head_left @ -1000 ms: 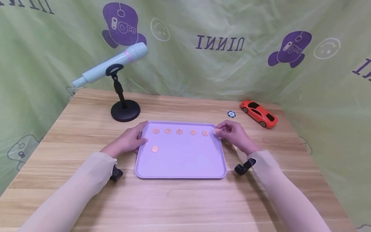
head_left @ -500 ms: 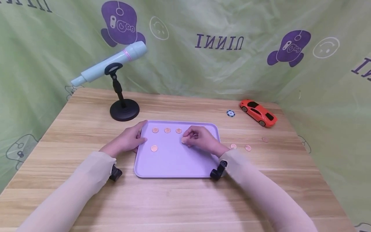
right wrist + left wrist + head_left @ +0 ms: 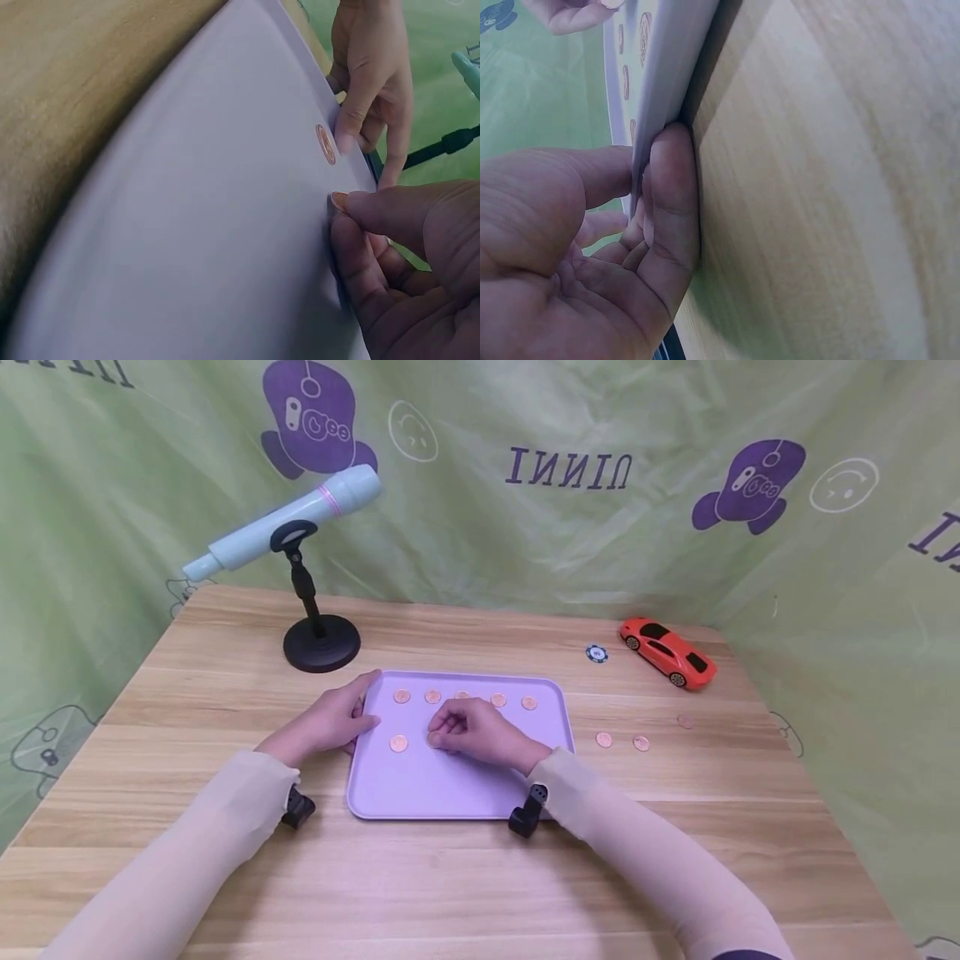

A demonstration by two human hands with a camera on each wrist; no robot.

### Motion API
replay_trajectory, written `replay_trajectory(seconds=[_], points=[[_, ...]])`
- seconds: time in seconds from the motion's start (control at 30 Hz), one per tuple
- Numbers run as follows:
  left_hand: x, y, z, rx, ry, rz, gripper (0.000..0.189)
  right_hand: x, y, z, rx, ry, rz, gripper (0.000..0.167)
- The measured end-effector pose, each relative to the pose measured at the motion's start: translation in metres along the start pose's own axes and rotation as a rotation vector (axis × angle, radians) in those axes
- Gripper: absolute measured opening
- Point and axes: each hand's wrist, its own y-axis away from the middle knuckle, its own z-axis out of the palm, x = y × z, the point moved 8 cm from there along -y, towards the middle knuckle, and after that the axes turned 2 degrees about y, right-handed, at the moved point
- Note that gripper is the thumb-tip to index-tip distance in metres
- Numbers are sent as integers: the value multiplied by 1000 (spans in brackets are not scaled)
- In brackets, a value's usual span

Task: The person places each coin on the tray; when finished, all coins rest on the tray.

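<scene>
A lilac tray (image 3: 450, 793) lies on the wooden table, with a row of copper coins along its far side. One more coin (image 3: 398, 743) sits below the row at the left, seen also in the right wrist view. My left hand (image 3: 327, 720) grips the tray's left edge, thumb on the rim and fingers underneath, as the left wrist view shows. My right hand (image 3: 480, 733) is over the tray's middle and partly covers the row. Between its thumb and forefinger it pinches a coin (image 3: 340, 201), held just at the tray's surface to the right of the lone coin.
Two coins lie right of the tray, one of them a copper coin (image 3: 603, 740); a fainter pinkish disc (image 3: 686, 721) lies farther right. Behind are a blue poker chip (image 3: 597, 653) and a red toy car (image 3: 667, 653). A light-blue microphone (image 3: 292, 522) rests on a black stand (image 3: 321, 643).
My right hand has moved left from the tray's far right corner to its middle, carrying the coin down beside the lone one. My left hand keeps its place on the tray.
</scene>
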Motion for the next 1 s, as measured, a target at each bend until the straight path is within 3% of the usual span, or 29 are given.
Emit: replay_trajectory(seconds=[0.33,0.73,1.0], points=[[1,1,-1,2,-2,6,78,-9,-1,4,17,122,-65,8],[0,0,0,2,-14,4,78,-13,-3,8,-13,212,-66,8],[1,1,-1,3,-5,8,78,-12,-3,8,-8,205,-41,7]])
